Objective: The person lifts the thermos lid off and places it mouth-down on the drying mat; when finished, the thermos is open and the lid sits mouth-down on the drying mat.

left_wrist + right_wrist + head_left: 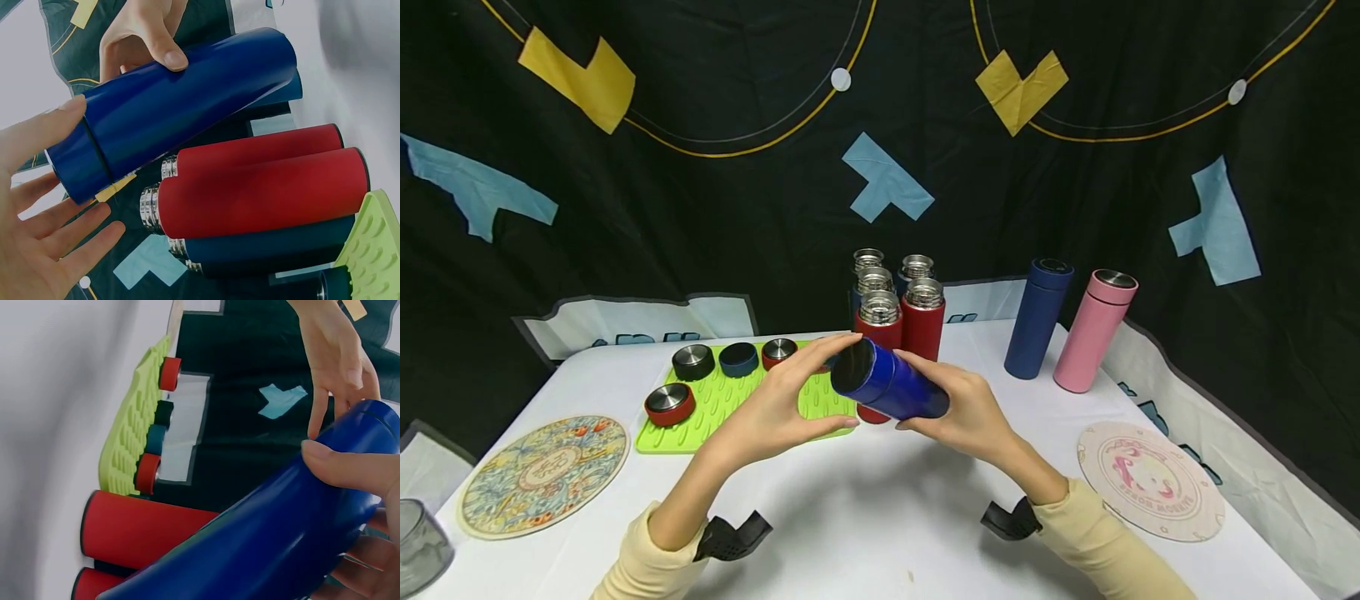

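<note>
A blue thermos bottle (898, 387) with its lid on is held tilted above the table, lid end toward the left. My right hand (964, 408) grips its body near the base, thumb and fingers on opposite sides. Around the lid end my left hand (782, 400) is spread, fingers above and thumb lower; whether it touches the lid I cannot tell. In the left wrist view its fingers (87, 240) are fairly straight and apart. Just behind stand red bottles (922, 325) and blue ones, without lids, their steel necks showing.
Several loose lids (693, 362) sit on a green ridged mat (730, 408) at left. A lidded navy bottle (1037, 321) and a pink bottle (1095, 333) stand at right. Round mats lie on both sides: patterned (546, 475), pale pink (1150, 481). A clear glass (421, 550) is at far left.
</note>
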A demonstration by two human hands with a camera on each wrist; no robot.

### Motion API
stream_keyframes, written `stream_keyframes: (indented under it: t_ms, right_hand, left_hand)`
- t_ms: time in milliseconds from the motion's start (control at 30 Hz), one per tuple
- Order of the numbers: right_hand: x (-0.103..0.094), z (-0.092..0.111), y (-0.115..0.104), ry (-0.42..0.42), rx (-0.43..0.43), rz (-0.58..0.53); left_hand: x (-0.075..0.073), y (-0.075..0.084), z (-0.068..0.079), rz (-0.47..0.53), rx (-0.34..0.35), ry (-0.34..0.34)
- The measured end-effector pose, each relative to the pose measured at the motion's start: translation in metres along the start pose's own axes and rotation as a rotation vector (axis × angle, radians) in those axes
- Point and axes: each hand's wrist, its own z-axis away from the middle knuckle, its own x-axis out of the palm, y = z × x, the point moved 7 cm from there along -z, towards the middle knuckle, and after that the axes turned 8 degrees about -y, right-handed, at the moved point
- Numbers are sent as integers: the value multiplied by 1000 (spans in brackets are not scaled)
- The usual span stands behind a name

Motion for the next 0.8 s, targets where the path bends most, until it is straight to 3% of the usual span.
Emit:
stream_keyframes:
  t_ms: [233,467,633,800]
  right_hand:
    - [8,-5,-5,-88,-23,102]
    - [9,-4,-6,-145,-15,98]
    - [8,-4,-3,-182,-36,24]
    - [10,-5,8,-260,12,-151]
  left_hand:
    - [1,1,0,0,33,-27]
    - [1,5,1,-4,116,-15]
    - [-1,5,2,22,135,27]
    - [-2,6,3,61,137,34]
